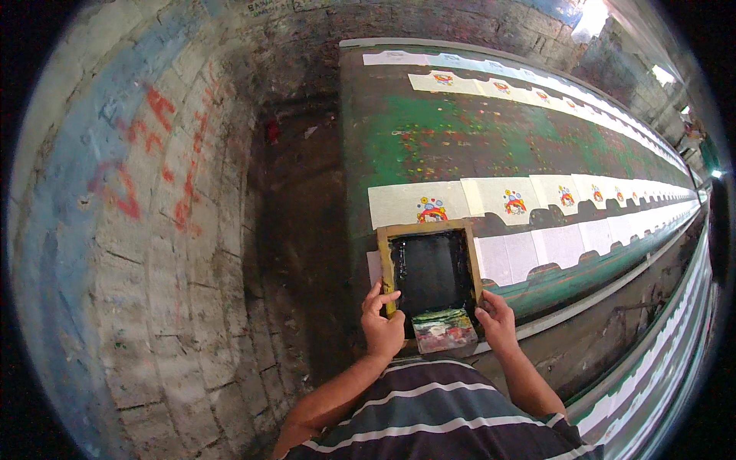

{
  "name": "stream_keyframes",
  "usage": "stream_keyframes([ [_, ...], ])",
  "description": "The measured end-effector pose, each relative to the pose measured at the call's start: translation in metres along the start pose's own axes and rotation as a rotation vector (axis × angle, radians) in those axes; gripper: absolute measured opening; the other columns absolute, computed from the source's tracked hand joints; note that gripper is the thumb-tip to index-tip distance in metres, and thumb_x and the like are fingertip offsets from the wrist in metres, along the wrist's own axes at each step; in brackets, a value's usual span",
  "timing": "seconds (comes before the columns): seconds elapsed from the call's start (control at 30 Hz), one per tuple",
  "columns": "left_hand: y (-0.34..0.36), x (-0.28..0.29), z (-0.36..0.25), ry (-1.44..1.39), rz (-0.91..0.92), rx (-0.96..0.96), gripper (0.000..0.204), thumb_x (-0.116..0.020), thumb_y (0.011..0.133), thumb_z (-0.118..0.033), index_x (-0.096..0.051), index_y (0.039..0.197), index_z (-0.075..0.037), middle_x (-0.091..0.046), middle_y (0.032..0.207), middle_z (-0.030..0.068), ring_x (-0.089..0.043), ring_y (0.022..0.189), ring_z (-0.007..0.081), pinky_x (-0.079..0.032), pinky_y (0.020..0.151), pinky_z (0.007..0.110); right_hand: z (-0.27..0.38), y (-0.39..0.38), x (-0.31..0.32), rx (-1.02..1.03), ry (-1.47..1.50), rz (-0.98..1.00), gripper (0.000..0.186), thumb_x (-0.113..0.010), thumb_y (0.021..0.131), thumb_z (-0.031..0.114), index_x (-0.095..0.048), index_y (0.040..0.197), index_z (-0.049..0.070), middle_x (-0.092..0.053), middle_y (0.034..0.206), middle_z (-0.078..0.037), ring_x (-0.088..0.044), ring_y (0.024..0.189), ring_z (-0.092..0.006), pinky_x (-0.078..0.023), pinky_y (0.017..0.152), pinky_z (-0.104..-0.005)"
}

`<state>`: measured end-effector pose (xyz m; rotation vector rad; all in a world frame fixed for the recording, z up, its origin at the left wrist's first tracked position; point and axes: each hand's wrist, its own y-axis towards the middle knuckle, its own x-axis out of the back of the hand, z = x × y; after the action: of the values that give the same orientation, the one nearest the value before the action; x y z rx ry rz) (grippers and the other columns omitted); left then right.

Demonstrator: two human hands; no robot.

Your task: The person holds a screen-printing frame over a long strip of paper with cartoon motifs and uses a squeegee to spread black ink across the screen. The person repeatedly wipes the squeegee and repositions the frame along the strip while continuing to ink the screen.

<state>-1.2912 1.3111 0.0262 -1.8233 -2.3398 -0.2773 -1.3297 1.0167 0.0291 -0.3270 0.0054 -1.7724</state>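
A wooden-edged screen printing frame point(427, 228) with a dark mesh, wet-looking black along its inner sides, lies over the near row of cloth pieces at the table's near left end. My left hand point(383, 320) grips its left side, thumb and fingers around the wood. On the opposite side, my right hand point(498, 318) holds the lower right edge with bent fingers. Between my hands, a paint-smeared squeegee point(445, 333) leans inside the frame's near end. Just beyond the frame is a white cloth piece point(395, 203) with a colourful rainbow print. Whatever lies directly under the frame is hidden.
A long green printing table point(460, 134) stretches away to the right, bearing rows of pale cloth pieces point(502, 258), some printed. Another table point(644, 383) with white pieces runs along the lower right. A block wall point(153, 253) with red marks stands left.
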Motion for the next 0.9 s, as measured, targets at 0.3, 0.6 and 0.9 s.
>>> stream_keyframes([
  [0.3,0.002,0.002,0.001,0.119,0.011,0.017,0.047,-0.078,0.083,0.009,-0.081,0.128,-0.005,-0.062,0.164,0.0285,-0.06,0.154,0.0388,-0.045,0.129,0.045,0.088,-0.02,-0.002,0.737,-0.657,0.232,0.057,-0.091,0.09,0.017,-0.073,0.143,0.008,-0.071,0.143,-0.018,-0.067,0.132,-0.0409,-0.055,0.112,-0.0532],
  [0.6,0.008,0.001,0.001,-0.101,-0.056,0.198,0.047,-0.072,0.101,0.008,-0.069,0.147,0.003,-0.076,0.141,0.0147,-0.075,0.125,0.0213,-0.059,0.111,0.037,0.117,-0.004,-0.013,0.937,-0.812,0.542,0.054,-0.078,0.083,0.01,-0.076,0.138,0.011,-0.076,0.124,-0.01,-0.071,0.117,-0.0338,-0.056,0.105,-0.0483],
  [0.9,0.011,-0.002,-0.007,-0.076,-0.106,0.145,0.052,-0.07,0.099,0.012,-0.067,0.15,0.002,-0.077,0.137,0.0155,-0.076,0.124,0.0215,-0.06,0.108,0.036,0.13,0.027,-0.002,0.763,-0.721,0.661,0.047,-0.075,0.083,0.002,-0.079,0.13,0.006,-0.078,0.125,-0.014,-0.073,0.116,-0.0374,-0.058,0.105,-0.0487],
])
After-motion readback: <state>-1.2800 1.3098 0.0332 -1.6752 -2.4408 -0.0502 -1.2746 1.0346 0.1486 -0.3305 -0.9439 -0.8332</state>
